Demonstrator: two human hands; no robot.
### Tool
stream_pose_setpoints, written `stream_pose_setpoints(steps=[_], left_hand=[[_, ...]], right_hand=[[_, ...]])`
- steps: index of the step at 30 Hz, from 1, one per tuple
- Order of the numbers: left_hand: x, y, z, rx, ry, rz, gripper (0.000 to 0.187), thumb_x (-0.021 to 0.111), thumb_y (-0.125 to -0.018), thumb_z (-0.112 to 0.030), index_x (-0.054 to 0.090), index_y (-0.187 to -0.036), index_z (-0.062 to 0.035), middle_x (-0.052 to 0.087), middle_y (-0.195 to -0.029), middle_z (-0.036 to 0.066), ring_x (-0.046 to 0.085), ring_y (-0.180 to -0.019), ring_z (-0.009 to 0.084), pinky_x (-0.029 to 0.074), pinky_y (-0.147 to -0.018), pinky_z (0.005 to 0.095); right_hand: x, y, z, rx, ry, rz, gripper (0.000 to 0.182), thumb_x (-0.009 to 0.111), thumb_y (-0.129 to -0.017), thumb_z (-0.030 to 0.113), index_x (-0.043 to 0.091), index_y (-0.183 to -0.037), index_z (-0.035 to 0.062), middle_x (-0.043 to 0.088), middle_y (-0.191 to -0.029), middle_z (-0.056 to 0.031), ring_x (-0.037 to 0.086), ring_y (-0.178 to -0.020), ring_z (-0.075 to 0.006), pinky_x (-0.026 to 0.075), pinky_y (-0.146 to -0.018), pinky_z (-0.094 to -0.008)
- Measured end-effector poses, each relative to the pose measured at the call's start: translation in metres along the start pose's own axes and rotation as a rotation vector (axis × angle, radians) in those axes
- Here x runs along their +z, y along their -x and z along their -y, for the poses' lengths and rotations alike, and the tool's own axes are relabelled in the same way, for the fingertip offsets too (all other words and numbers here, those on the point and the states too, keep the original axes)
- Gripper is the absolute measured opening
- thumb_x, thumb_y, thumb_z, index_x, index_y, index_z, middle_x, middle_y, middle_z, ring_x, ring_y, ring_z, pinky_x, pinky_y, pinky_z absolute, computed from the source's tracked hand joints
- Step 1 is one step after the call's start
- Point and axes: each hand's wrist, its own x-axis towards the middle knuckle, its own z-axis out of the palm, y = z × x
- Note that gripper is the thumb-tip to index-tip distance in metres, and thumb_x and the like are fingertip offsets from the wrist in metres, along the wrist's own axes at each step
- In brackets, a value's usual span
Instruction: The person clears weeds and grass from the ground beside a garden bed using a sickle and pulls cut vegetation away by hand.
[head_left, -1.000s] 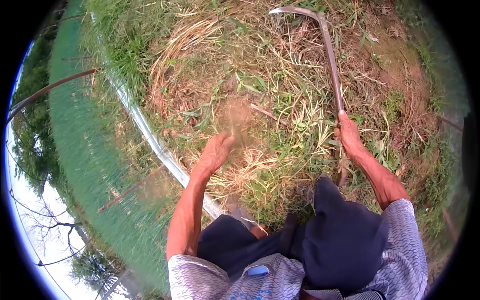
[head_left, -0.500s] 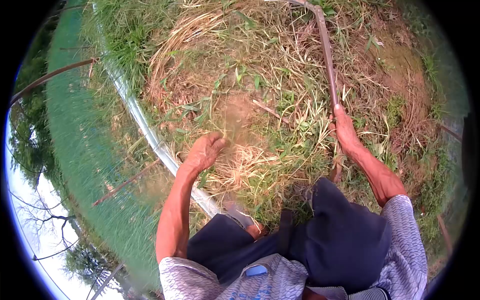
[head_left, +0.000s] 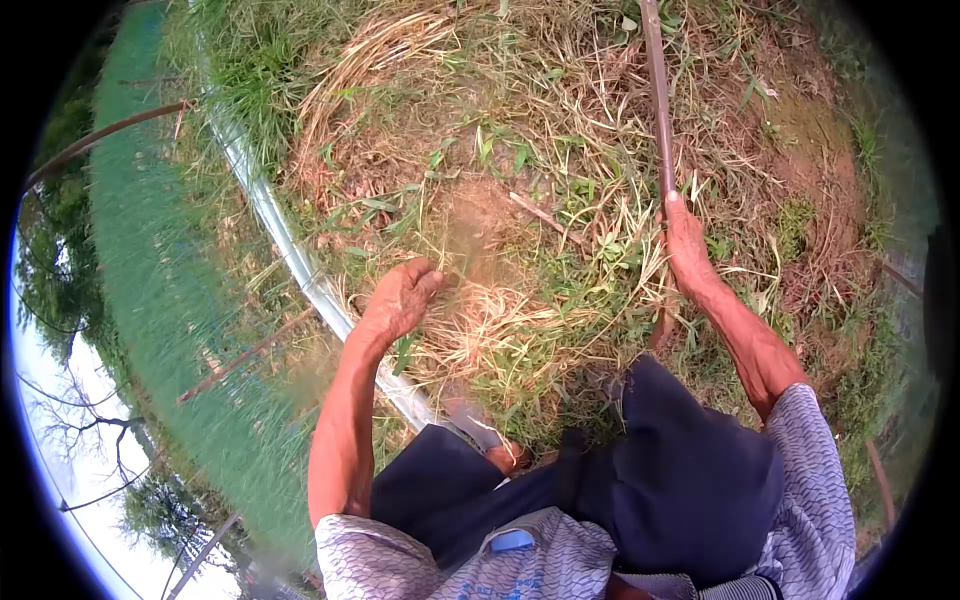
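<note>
My right hand (head_left: 687,245) is wrapped round a long brown wooden handle (head_left: 659,110), which runs up past the top edge of the view, so its far end is hidden. The lower end of the handle shows below the hand, close to my right knee. On the other side, my left hand (head_left: 403,297) hovers over weedy ground with its fingers curled together. Whatever lies between those fingers, if anything, is too small to make out. Just right of it is a heap of dry straw (head_left: 490,325), with green weeds (head_left: 500,150) beyond.
A pale plastic pipe or rolled sheet (head_left: 275,225) runs diagonally along my left, beside green netting (head_left: 150,230). A rusty rod (head_left: 120,130) arches over the netting. A short stick (head_left: 545,215) lies ahead among cut grass. My bare foot (head_left: 507,457) is near the pipe's lower end.
The handle has slid upward and its bent, pale top end has left the view. My right hand has moved slightly up. My left hand has shifted a little left, fingers still curled.
</note>
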Motion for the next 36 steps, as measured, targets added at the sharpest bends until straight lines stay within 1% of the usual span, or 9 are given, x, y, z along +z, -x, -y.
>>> stream_pose_setpoints(steps=[7, 11, 16, 21, 23, 27, 28, 32, 36], left_hand=[[-0.019, -0.002, 0.005, -0.03, -0.098, 0.046, 0.026, 0.054, -0.093, -0.023, 0.055, -0.085, 0.001, 0.05, -0.065, 0.012, 0.047, -0.063, 0.0204, 0.041, -0.064, 0.0375], [-0.02, -0.025, 0.01, 0.0, -0.139, -0.025, 0.024, 0.054, -0.091, -0.021, 0.055, -0.085, 0.0016, 0.051, -0.064, 0.016, 0.051, -0.061, 0.0253, 0.043, -0.063, 0.0395], [-0.018, -0.06, -0.023, 0.105, -0.415, -0.413, 0.029, 0.057, -0.083, -0.023, 0.057, -0.107, -0.005, 0.058, -0.118, 0.018, 0.056, -0.108, 0.0346, 0.043, -0.088, 0.0473], [0.002, -0.107, 0.002, 0.229, -0.67, -0.65, 0.057, 0.066, -0.081, -0.031, 0.044, -0.127, -0.0038, 0.045, -0.13, 0.021, 0.049, -0.115, 0.0375, 0.043, -0.091, 0.049], [0.002, -0.106, -0.005, -0.05, -0.527, -0.524, 0.053, 0.062, -0.084, -0.035, 0.047, -0.123, -0.0039, 0.046, -0.124, 0.023, 0.047, -0.119, 0.0336, 0.043, -0.091, 0.0493], [-0.005, -0.114, 0.009, -0.092, -0.546, -0.488, 0.038, 0.054, -0.091, -0.031, 0.049, -0.11, 0.0014, 0.058, -0.106, 0.027, 0.061, -0.092, 0.0401, 0.051, -0.077, 0.0483], [-0.01, -0.116, 0.015, 0.06, -0.583, -0.477, 0.027, 0.049, -0.093, -0.025, 0.051, -0.099, 0.0016, 0.064, -0.086, 0.025, 0.064, -0.075, 0.0411, 0.052, -0.07, 0.0471], [-0.008, -0.111, 0.02, 0.149, -0.594, -0.384, 0.023, 0.047, -0.092, -0.021, 0.054, -0.094, 0.0012, 0.064, -0.076, 0.023, 0.065, -0.076, 0.039, 0.052, -0.068, 0.0458], [0.015, -0.075, 0.028, 0.235, -0.738, -0.239, 0.013, 0.05, -0.088, -0.017, 0.053, -0.088, -0.0046, 0.06, -0.065, 0.018, 0.062, -0.064, 0.0366, 0.047, -0.056, 0.0471]], right_hand=[[-0.072, 0.114, -0.148, -0.029, 0.505, 0.182, 0.05, 0.035, -0.1, 0.046, 0.054, -0.092, 0.0004, 0.044, -0.065, -0.0093, 0.044, -0.056, -0.0201, 0.041, -0.055, -0.0379], [-0.077, 0.095, -0.106, 0.152, 0.173, 0.087, 0.053, 0.036, -0.098, 0.053, 0.049, -0.086, 0.0032, 0.04, -0.065, -0.0032, 0.04, -0.053, -0.0146, 0.036, -0.048, -0.0322], [-0.041, 0.039, -0.037, -0.103, 0.271, 0.007, 0.051, 0.037, -0.098, 0.051, 0.051, -0.091, 0.0024, 0.044, -0.06, -0.0035, 0.043, -0.05, -0.0156, 0.036, -0.046, -0.034], [-0.028, 0.041, -0.033, -0.209, 0.357, 0.055, 0.05, 0.04, -0.098, 0.049, 0.051, -0.093, 0.0003, 0.052, -0.063, -0.0108, 0.05, -0.055, -0.0216, 0.041, -0.05, -0.0391], [-0.029, 0.046, -0.037, -0.269, 0.45, 0.061, 0.052, 0.041, -0.097, 0.05, 0.051, -0.095, -0.0007, 0.052, -0.064, -0.0111, 0.051, -0.055, -0.0228, 0.042, -0.052, -0.0402], [-0.024, 0.042, -0.028, -0.293, 0.428, 0.064, 0.05, 0.042, -0.097, 0.049, 0.05, -0.098, -0.0005, 0.05, -0.061, -0.0137, 0.051, -0.053, -0.0231, 0.041, -0.049, -0.0404], [-0.019, 0.04, -0.022, -0.309, 0.435, 0.062, 0.048, 0.042, -0.098, 0.047, 0.048, -0.097, -0.0001, 0.05, -0.06, -0.0157, 0.051, -0.05, -0.0256, 0.04, -0.046, -0.0411], [-0.007, 0.023, -0.043, -0.425, 0.672, 0.095, 0.039, 0.04, -0.099, 0.039, 0.046, -0.096, -0.0001, 0.053, -0.061, -0.0195, 0.054, -0.05, -0.0347, 0.041, -0.045, -0.0447], [-0.062, 0.094, -0.084, -0.16, 0.679, 0.179, 0.037, 0.04, -0.099, 0.035, 0.045, -0.098, -0.0016, 0.056, -0.065, -0.0226, 0.057, -0.057, -0.0407, 0.043, -0.051, -0.0464]])
